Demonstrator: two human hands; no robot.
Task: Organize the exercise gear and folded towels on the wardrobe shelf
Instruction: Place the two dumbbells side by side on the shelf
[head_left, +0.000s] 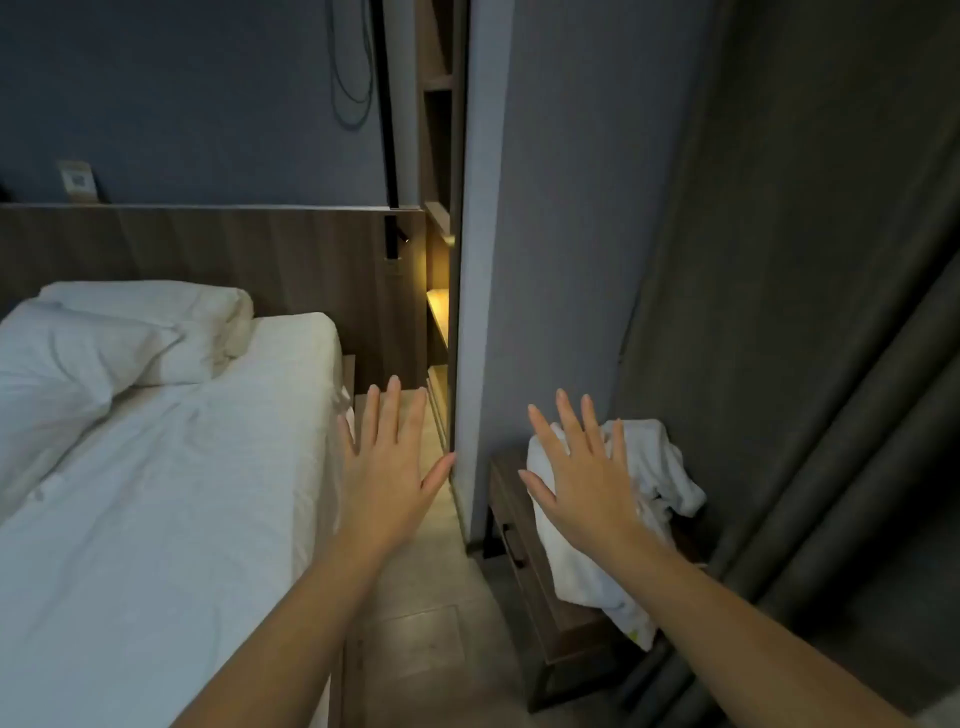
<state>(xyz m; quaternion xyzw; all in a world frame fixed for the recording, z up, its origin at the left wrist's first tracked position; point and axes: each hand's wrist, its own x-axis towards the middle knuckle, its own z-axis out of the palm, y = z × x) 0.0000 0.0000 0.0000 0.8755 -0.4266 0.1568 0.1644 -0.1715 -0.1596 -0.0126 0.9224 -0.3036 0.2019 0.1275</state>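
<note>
Both my hands are stretched out in front of me with fingers spread and straight, holding nothing. My left hand hovers over the floor gap beside the bed. My right hand is in front of a crumpled white towel that lies heaped on a low wooden bedside table. Whether the right hand touches the towel I cannot tell. The wardrobe shelves show as a narrow lit wooden slot behind the grey wall edge. No exercise gear is in view.
A bed with white sheets and pillows fills the left. A grey wall panel stands ahead, dark curtains hang at the right. A tiled floor strip runs between bed and table.
</note>
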